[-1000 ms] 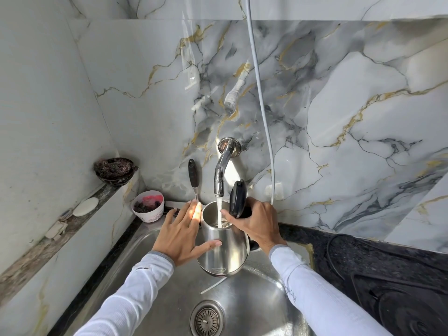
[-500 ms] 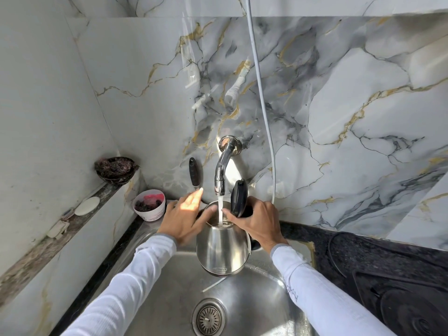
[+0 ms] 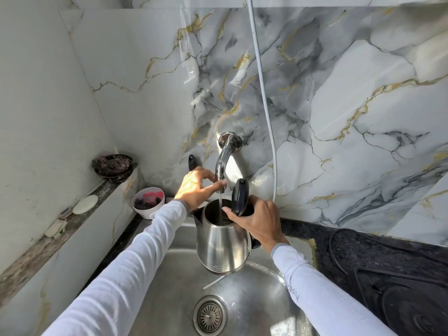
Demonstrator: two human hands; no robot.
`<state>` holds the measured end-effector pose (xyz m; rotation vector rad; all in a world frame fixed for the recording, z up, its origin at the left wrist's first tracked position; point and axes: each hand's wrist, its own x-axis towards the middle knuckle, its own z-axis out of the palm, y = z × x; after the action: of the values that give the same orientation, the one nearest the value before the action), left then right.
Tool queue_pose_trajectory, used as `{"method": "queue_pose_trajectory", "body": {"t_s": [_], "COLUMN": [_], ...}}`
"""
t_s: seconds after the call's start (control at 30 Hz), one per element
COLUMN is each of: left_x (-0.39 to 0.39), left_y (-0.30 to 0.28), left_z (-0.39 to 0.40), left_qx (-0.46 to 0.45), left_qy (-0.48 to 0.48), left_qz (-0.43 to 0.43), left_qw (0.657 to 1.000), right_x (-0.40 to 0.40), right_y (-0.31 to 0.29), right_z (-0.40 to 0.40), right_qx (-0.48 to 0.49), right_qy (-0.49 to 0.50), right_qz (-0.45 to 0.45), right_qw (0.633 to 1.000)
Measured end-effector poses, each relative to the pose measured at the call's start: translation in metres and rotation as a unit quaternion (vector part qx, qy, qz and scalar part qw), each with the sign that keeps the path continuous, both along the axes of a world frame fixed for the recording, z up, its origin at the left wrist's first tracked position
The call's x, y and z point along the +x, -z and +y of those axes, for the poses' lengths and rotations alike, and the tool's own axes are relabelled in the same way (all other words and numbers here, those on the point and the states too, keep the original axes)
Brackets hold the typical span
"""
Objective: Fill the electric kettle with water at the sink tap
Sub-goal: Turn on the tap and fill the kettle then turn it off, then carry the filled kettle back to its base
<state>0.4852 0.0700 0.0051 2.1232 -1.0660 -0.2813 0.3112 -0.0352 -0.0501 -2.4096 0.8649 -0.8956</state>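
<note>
Shiny steel kettle [image 3: 223, 246], glossy black plastic lid [image 3: 240, 196], polished marble wall [image 3: 339, 105]

No legible text anywhere.

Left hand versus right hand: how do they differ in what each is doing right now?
The left hand is raised at the tap, fingers touching its spout end; the right hand sits lower, gripping the kettle on its handle side. The left hand is off the kettle, so the right hand alone carries it above the sink. Sunlight hits the left hand; the right is shaded. Both wear white sleeves.
</note>
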Motion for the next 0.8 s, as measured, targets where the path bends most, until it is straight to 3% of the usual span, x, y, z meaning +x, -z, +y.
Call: {"method": "queue_pose_trajectory", "body": {"t_s": [0.17,0.33,0.47,0.57,0.8], "left_x": [-0.016,-0.033,-0.063,-0.09,-0.178], "left_y": [-0.003,-0.003,0.013,0.023,0.014], "left_z": [0.002,0.041,0.073,0.076,0.043], "left_qx": [-0.005,0.022,0.171,0.238,0.2], "left_qy": [-0.042,0.032,0.093,0.107,0.118], "left_qz": [-0.114,-0.113,-0.292,-0.331,-0.368], "left_qw": [0.993,0.993,0.936,0.907,0.9], "right_x": [-0.002,-0.014,-0.037,-0.062,-0.158], "right_y": [0.0,-0.002,-0.009,-0.018,-0.046], "right_z": [0.001,0.001,-0.001,-0.002,-0.025], "right_qx": [-0.001,0.007,0.003,-0.002,-0.025], "right_qy": [0.003,0.005,0.012,0.022,0.045], "right_qz": [-0.003,0.01,0.022,0.012,-0.013], "right_qw": [1.0,1.0,1.0,1.0,0.999]}}
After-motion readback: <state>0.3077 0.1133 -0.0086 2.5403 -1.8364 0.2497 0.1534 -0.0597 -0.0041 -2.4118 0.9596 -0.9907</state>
